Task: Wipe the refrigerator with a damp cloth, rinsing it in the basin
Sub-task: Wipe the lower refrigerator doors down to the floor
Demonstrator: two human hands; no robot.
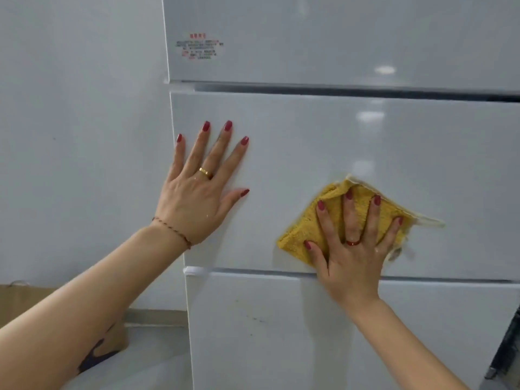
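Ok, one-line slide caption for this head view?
Right hand presses a yellow cloth flat against the refrigerator's middle door; left hand braces beside it.

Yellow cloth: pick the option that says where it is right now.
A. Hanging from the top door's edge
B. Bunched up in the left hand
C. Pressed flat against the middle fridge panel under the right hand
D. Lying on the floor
C: the yellow cloth lies spread on the middle panel of the refrigerator, with the right hand pressing it flat with straight, splayed fingers, while the left hand rests bare on the same panel.
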